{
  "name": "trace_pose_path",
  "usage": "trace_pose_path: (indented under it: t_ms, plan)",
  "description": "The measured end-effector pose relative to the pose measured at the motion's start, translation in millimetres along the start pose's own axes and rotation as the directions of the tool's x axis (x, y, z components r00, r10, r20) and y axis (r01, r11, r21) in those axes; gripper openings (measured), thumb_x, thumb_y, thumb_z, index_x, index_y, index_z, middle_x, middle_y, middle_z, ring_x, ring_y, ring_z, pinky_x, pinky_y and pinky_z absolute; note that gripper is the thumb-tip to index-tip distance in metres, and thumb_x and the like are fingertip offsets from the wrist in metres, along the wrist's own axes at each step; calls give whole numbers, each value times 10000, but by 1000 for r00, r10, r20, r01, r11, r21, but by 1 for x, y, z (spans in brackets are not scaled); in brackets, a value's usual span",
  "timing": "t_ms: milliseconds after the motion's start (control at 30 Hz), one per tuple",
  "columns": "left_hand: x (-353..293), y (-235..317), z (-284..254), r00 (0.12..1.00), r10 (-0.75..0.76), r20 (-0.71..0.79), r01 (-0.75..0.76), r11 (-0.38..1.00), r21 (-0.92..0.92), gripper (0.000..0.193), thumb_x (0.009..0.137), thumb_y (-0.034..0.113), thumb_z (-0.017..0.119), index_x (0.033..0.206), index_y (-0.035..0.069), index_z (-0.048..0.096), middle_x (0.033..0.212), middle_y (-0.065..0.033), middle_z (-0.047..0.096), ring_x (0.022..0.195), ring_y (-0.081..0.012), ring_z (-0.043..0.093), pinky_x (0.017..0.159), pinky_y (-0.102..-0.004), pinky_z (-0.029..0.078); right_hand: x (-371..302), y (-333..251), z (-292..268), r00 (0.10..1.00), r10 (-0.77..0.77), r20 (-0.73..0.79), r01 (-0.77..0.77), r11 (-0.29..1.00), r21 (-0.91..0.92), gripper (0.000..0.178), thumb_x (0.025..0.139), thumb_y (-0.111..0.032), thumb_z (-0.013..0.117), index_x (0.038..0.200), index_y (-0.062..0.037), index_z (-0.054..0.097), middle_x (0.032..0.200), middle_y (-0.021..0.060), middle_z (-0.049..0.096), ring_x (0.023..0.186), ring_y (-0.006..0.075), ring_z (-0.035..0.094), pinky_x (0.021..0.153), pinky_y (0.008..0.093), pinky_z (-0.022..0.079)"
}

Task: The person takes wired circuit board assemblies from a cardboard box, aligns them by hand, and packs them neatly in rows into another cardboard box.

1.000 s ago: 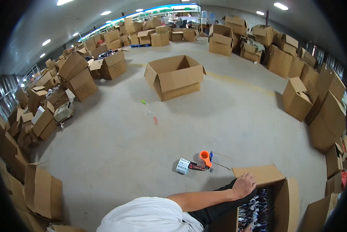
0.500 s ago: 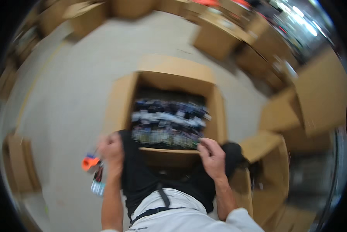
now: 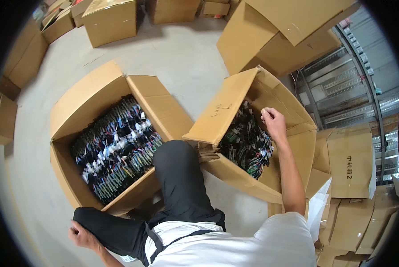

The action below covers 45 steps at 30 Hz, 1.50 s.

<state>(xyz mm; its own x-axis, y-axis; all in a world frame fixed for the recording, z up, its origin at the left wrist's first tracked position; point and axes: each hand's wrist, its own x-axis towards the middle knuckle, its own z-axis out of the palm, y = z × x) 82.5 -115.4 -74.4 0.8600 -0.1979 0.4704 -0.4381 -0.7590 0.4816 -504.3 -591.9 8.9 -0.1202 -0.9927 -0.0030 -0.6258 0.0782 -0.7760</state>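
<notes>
I'm seeing a smooth pale grey floor [image 3: 177, 53] spreading across the upper middle. A boxy brown cardboard carton [image 3: 111, 24] is sitting at the upper left, a large angular tan cardboard carton [image 3: 259, 42] is standing toward the upper right, ridged silver metal panels [image 3: 348, 100] are lining the right, and stacked brown cardboard pieces [image 3: 355, 222] are filling the lower right.
</notes>
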Motion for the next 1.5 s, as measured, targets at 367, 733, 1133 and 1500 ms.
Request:
trace_pose_path:
  t_ms: [367, 733, 1133, 1500]
  plan:
    - [18, 9, 4, 1000, -16, -5, 16, 993, 116, 375, 984, 294, 642, 815, -37, 590, 727, -97, 580, 677, -214, 499, 677, -367, 463, 86, 204, 79, 962, 229, 149, -92, 786, -612, 875, 780, -453, 786, 1375, 74, 421, 1249, 334, 602, 1221, 431, 570, 995, 458, 474]
    - [18, 12, 7, 998, 16, 54, -27, 977, 211, 392, 994, 320, 613, 868, -51, 625, 775, -142, 606, 717, -256, 526, 706, -388, 467, 99, 229, 78, 985, 170, -34, -173, 936, -307, 421, 924, -231, 639, 1236, 48, 597, 1164, 264, 663, 1084, 372, 632, 922, 419, 492]
    - [38, -6, 5, 1000, 1, 11, -5, 939, 344, 433, 965, 395, 636, 948, -32, 704, 889, -183, 711, 809, -307, 651, 763, -406, 514, 56, 207, -101, 861, 461, 214, -470, 883, -10, 259, 930, -267, 656, 754, -101, 563, 595, 13, 571, 481, 113, 536, 413, 291, 402]
    - [41, -23, -4, 998, -9, 61, -10, 957, 291, 425, 975, 384, 622, 970, -35, 696, 908, -163, 703, 812, -275, 632, 773, -377, 507, 4, 315, -18, 923, 336, 187, -131, 732, -668, 514, 710, -410, 845, 944, 22, 693, 950, 231, 714, 921, 395, 683, 844, 483, 523]
